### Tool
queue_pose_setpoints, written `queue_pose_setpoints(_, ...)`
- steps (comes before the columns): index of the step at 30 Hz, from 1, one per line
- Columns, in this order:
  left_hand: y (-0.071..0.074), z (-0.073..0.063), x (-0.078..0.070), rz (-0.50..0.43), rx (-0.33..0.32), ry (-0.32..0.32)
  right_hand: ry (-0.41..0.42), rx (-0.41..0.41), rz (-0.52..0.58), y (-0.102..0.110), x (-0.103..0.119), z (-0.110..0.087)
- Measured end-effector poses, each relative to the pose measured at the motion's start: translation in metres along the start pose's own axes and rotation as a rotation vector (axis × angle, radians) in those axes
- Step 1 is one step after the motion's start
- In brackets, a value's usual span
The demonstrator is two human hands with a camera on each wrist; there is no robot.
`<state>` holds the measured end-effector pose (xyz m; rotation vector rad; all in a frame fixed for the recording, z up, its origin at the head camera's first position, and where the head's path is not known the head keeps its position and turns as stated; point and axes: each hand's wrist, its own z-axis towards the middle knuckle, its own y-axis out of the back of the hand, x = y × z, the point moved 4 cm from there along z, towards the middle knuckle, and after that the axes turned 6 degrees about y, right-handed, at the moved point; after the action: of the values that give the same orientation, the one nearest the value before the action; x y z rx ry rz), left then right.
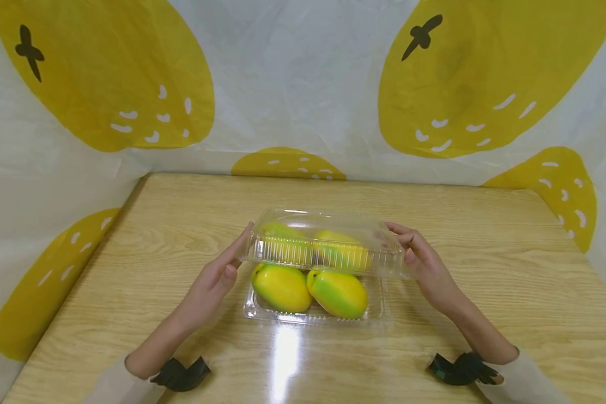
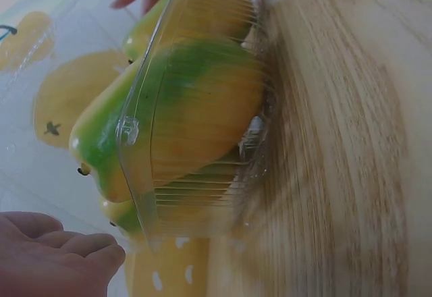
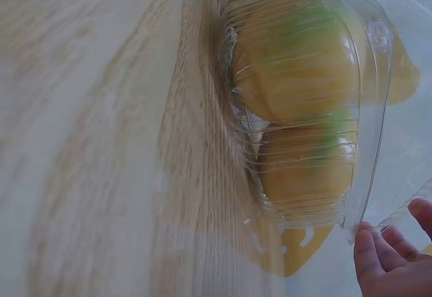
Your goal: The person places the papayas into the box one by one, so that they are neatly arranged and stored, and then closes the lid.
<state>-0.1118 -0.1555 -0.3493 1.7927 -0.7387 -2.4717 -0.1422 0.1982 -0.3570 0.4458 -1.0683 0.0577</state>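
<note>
A clear plastic clamshell box (image 1: 252, 310) stands on the table with several yellow-green mangoes (image 1: 283, 288) in its base. Its ribbed, see-through lid (image 1: 333, 216) is raised and tilted, overlapping the rear mangoes in the head view. My left hand (image 1: 213, 284) is at the lid's left end, fingers extended along its side. In the left wrist view those fingers (image 2: 81, 243) look relaxed, close to the lid. At the opposite end, my right hand (image 1: 431, 275) pinches the lid's edge between thumb and fingers, seen low in the right wrist view.
The wood-grain table (image 1: 485, 224) extends around the box. A white sheet printed with yellow fruit (image 1: 293, 73) hangs behind the table and along its sides. Dark straps (image 1: 182, 375) sit at both wrists, and light glares off the tabletop in front of the box.
</note>
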Motion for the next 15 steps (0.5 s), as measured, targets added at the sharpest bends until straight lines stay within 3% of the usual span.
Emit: queue_pose_setpoints(15,-0.0021,-0.0050,-0.0002,0.026,0.005,-0.001,0.035,0.046,-0.008,-0.0011,-0.0004,-0.0063)
